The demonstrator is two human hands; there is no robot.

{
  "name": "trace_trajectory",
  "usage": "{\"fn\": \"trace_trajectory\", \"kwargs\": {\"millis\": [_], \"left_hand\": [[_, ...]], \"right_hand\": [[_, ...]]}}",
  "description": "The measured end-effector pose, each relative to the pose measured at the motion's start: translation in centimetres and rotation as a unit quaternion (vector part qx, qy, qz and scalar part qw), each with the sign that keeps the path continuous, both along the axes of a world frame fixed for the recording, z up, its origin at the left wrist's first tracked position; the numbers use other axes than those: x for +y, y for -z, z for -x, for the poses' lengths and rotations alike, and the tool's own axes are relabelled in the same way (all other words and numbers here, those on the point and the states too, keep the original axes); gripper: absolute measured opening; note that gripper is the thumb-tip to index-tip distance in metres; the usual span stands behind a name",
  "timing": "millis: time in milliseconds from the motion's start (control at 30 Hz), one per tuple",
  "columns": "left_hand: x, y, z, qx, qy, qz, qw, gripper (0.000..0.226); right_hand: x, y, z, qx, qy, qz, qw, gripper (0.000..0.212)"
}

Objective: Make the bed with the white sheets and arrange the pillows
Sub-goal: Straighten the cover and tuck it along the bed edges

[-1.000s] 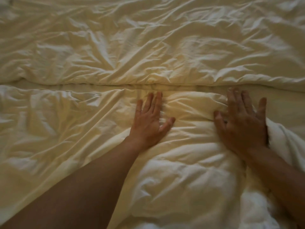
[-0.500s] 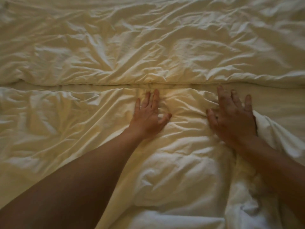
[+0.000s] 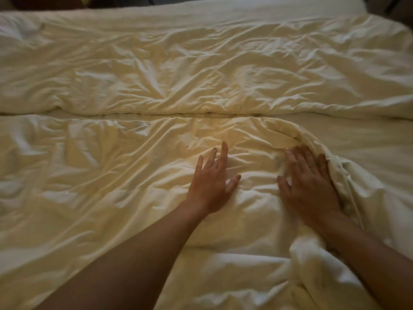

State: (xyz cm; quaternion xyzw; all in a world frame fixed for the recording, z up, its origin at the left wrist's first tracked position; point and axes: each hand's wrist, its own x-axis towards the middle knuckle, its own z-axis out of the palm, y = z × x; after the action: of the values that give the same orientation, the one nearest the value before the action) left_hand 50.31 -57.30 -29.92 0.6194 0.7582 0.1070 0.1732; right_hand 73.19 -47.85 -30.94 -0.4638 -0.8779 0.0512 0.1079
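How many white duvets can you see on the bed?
2. The far duvet lies across the far half of the bed. The near duvet covers the near half, under the left hand and the right hand. They may join out of view.

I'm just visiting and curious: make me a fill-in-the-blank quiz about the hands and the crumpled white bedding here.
1. The left hand and right hand both rest palm ____ on the near crumpled white duvet.
2. That duvet's rolled-back edge curves beside the ____ hand.
3. Beyond the straight gap lies a second white duvet, which ____ hand touches.
Missing words: down; right; neither.
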Motion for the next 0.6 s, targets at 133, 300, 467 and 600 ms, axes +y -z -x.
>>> {"fn": "trace_trajectory", "kwargs": {"millis": [133,300,467,600], "left_hand": [[-0.1,0.3,-2.3,0.012,-0.037,0.035,0.999,0.095],[-0.1,1.6,-3.9,0.025,-0.079,0.040,0.996,0.090],[-0.1,2.0,-3.5,0.001,-0.087,0.001,0.996,0.095],[0.4,2.3,-1.2,-0.006,-0.130,-0.063,0.990,0.101]], "right_hand": [[2.8,0.0,-1.9,-0.031,0.002,0.044,0.999,0.077],[5.4,0.5,-3.1,-0.087,-0.043,0.048,0.994,0.079],[5.3,1.2,-2.7,-0.107,-0.044,0.021,0.993,0.078],[4.7,0.3,-0.2,-0.074,-0.001,-0.009,0.997,0.079]]}}
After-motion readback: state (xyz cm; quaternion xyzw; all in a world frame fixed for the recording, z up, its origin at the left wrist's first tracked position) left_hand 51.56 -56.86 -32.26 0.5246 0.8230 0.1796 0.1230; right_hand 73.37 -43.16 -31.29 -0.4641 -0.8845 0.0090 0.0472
